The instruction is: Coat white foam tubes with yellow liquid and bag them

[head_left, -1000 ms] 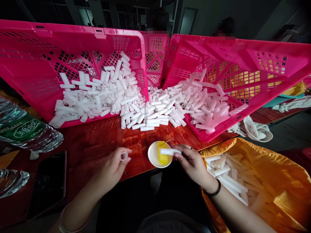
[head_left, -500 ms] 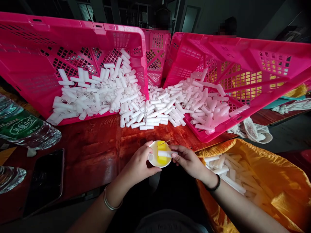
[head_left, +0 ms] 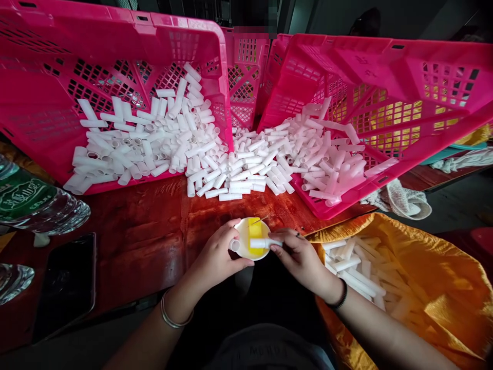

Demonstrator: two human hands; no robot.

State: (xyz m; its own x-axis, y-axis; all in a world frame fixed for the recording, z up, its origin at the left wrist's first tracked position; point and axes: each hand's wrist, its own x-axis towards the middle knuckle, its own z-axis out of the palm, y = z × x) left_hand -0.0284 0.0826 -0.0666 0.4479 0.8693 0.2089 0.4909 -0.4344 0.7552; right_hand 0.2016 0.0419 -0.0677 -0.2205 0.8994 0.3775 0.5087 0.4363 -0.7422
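My left hand [head_left: 219,252] is closed round the side of a small white bowl [head_left: 242,229], and a short white tube [head_left: 233,245] is also held there, its round end facing me. In the bowl stand yellow sponge-like pieces [head_left: 254,230], with a thin stick [head_left: 260,220] leaning across their top. My right hand [head_left: 298,254] pinches another white tube [head_left: 265,243] at its right end. That tube lies level across the front of the yellow pieces; whether it touches them I cannot tell.
Pink plastic crates [head_left: 227,103] [head_left: 327,209] lie tipped on the red-brown table [head_left: 142,231], with heaps of white tubes [head_left: 154,141] spilling out. A water bottle [head_left: 42,203] and a phone [head_left: 65,282] are at left. An orange cloth-lined container [head_left: 435,288] with tubes stands at right, near a white glove [head_left: 408,200].
The view has shifted slightly, so the crates sit higher in the picture. Both hands keep their hold on the bowl and tubes, nearly in the same place.
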